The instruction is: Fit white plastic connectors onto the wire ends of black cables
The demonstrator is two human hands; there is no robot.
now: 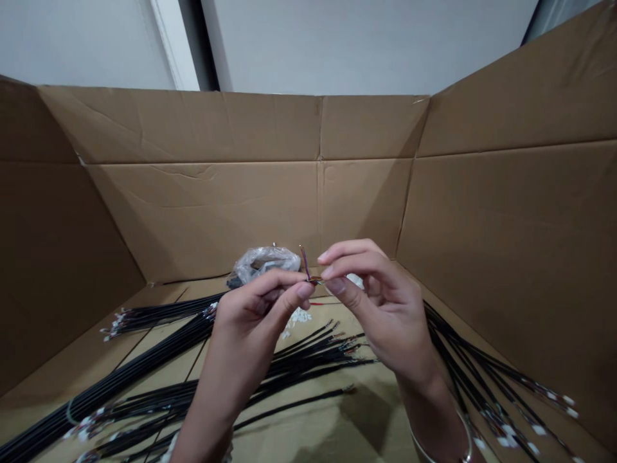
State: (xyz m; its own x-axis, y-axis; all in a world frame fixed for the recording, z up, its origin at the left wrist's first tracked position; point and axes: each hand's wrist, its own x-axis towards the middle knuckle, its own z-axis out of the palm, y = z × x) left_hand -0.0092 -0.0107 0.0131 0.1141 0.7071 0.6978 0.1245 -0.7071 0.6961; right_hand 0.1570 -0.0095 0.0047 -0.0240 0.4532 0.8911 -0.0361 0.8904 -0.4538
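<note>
Thin coloured wires (315, 280) of a cable end stretch between my two hands, above the middle of the cardboard surface. My left hand (270, 305) pinches them between thumb and forefinger. One purplish wire (304, 260) sticks up from that pinch. My right hand (376, 299) has its thumb and a finger closed on the other ends of the wires, with its forefinger raised. Below the hands lie black cables (318, 354) with bare wire ends pointing right. Small white connector housings (299, 318) are scattered just beyond them.
Cardboard walls (207, 199) enclose the back and sides. A clear plastic bag (267, 260) stands at the back. A banded bundle of black cables (139, 370) lies on the left, and more cables with white connectors (486, 379) lie on the right.
</note>
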